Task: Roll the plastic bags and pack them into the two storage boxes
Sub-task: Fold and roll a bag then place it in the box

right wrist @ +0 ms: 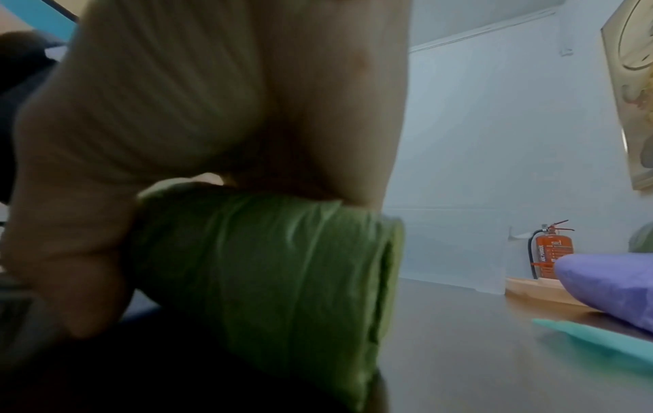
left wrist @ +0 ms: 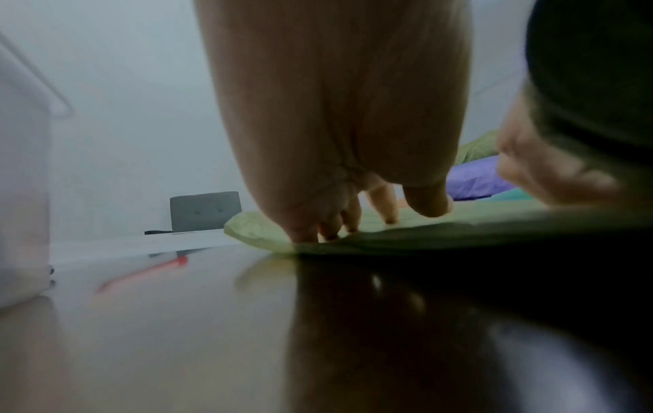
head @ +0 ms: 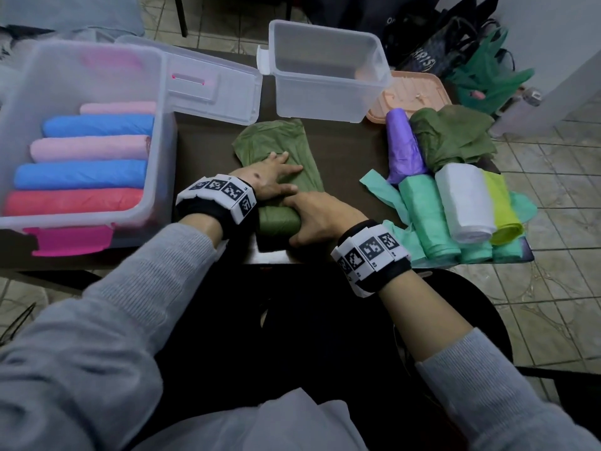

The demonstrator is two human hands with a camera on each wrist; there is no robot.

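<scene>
Head view: dark table (head: 351,148), tiled floor (head: 553,288)

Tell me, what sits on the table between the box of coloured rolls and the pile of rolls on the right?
In the head view, the olive green bag, half rolled, with the left hand flattening it and the right hand gripping the rolled end.

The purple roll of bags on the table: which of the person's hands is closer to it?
Right. The right hand grips the rolled end of the green bag, just left of the purple roll. The left hand presses the bag's flat part, farther left.
</scene>
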